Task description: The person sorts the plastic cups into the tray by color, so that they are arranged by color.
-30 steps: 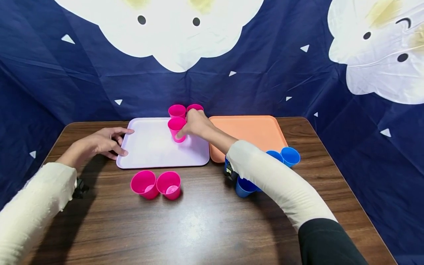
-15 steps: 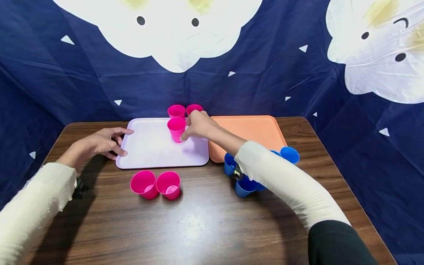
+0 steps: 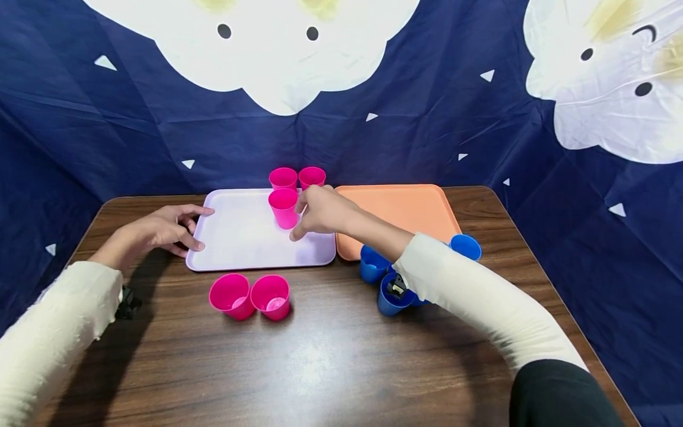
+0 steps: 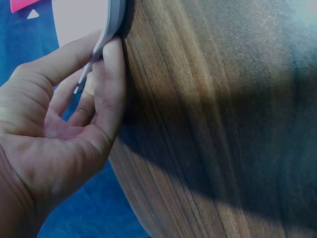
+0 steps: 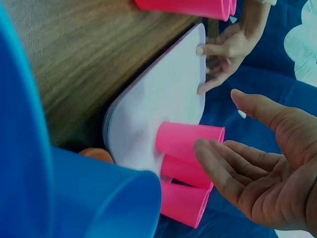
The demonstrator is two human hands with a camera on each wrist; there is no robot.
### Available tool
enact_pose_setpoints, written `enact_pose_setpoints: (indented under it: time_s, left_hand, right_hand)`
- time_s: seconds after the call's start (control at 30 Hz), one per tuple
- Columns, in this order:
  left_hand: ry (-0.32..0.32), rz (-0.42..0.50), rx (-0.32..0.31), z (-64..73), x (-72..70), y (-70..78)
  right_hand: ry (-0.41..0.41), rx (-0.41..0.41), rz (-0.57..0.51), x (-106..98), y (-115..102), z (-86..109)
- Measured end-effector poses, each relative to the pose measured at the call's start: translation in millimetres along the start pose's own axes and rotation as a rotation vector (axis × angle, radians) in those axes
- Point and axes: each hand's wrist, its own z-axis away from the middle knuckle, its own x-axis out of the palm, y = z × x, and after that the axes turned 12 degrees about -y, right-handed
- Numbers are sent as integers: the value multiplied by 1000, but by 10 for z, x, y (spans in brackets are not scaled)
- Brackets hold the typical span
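Smooth plastic over glossy wood grain.
Table (image 3: pixel 320 367) wood-look, shiny at 6 o'clock. Lilac tray (image 3: pixel 237 231) at 9, orange tray (image 3: pixel 402 204) at 3: smooth plastic. Pink cups (image 3: pixel 284 212), 9, blue cups (image 3: pixel 373 271), 5: plastic. Backdrop (image 3: pixel 341 145), 12: creased cloth.

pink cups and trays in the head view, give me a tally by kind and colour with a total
Pink, round, plastic-looking cups: 5
Pale lilac, rectangular, plastic-looking tray: 1
Orange, rectangular, plastic-looking tray: 1
Total: 7
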Motion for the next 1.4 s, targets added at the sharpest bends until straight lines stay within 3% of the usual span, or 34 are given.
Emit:
enact_pose_setpoints:
  time_s: [0.3,0.73,1.03,1.4]
  left_hand:
    - [-5,7,-7,-3,-6,2]
    - [-15,15,-3,5,1,5]
    - [-8,-14,-14,14,0,21]
    - [-9,-26,-3,16,0,7]
  right_hand:
    - [-137,-114,-39,156,-77,224]
    - [-285,-181,-97,382,-182,457]
    - [-304,-190,24,623,-264,457]
    - [-296,-205,-19,680,-263,464]
